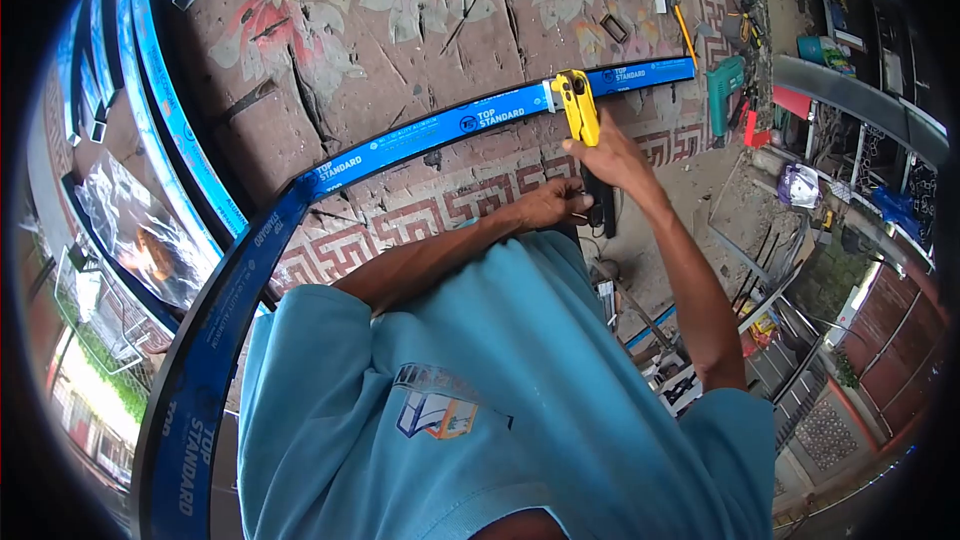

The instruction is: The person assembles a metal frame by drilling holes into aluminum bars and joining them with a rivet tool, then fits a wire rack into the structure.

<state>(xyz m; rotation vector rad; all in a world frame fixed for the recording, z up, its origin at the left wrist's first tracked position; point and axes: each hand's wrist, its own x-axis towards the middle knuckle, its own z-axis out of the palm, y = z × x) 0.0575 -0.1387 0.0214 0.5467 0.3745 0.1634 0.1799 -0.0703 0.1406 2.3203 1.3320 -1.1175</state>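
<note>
A long metal profile wrapped in blue "TOP STANDARD" film (495, 116) runs across the floor toward the right, curved by the lens. My right hand (620, 158) is closed round a yellow-and-black hand tool (577, 108); the yellow end overlaps the profile, with a small silvery piece beside it. My left hand (552, 204) is in front of my shirt, its fingers curled close to the tool's dark lower part. What those fingers hold, if anything, I cannot tell.
A green power tool (724, 90) and a yellow pencil-like stick (685, 32) lie near the profile's right end. More blue-wrapped profiles (160, 90) and a clear plastic bag (135, 230) are at the left. Metal bars and scraps fill the right side.
</note>
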